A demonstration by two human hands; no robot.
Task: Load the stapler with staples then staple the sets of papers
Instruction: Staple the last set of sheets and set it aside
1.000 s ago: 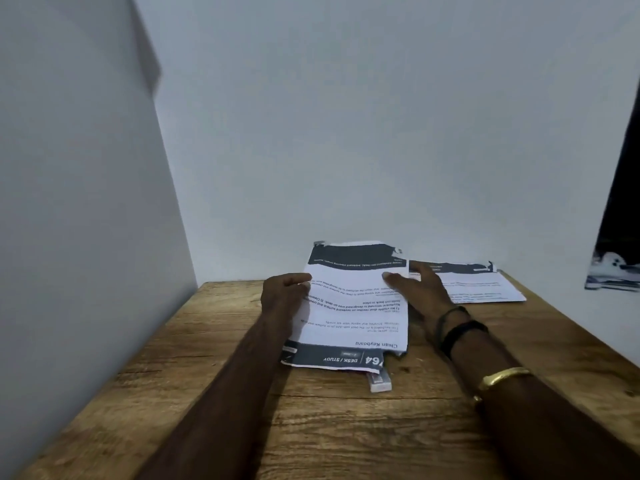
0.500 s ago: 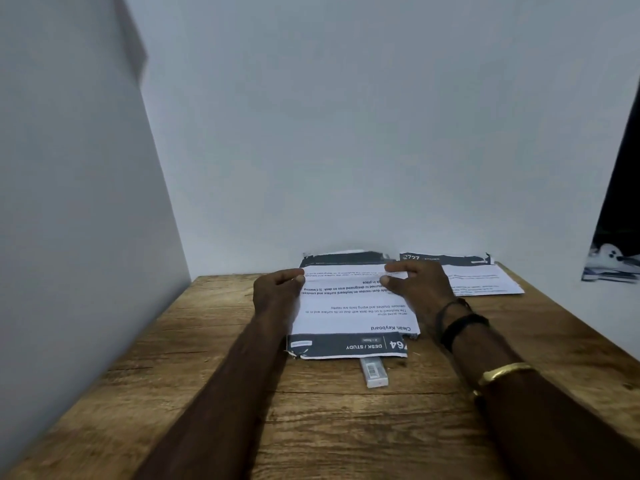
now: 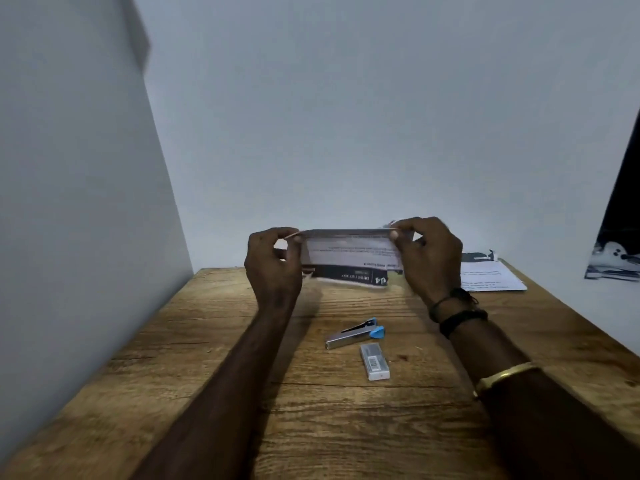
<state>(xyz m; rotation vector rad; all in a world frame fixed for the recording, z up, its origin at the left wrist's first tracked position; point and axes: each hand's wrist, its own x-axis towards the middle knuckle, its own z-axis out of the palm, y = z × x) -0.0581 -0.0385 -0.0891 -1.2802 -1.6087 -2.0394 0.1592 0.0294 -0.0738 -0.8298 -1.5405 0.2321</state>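
A set of printed papers (image 3: 349, 252) with a dark header band hangs lifted above the far part of the wooden table (image 3: 207, 393). My left hand (image 3: 273, 268) pinches its left top edge and my right hand (image 3: 427, 258) pinches its right top edge. On the table in front of it lies a small metal stapler (image 3: 353, 334) with blue ends, and just right of that a small white staple box (image 3: 374, 362) with a barcode. A second set of papers (image 3: 491, 280) lies flat at the far right, near the wall.
White walls close in the table at the left and at the back. The table's right edge runs diagonally at the far right, and a dark opening with a printed picture (image 3: 614, 268) lies beyond it.
Both hands have lifted the set of papers off the table and toward the wall. The stapler, hidden under the papers before, and the staple box are now uncovered.
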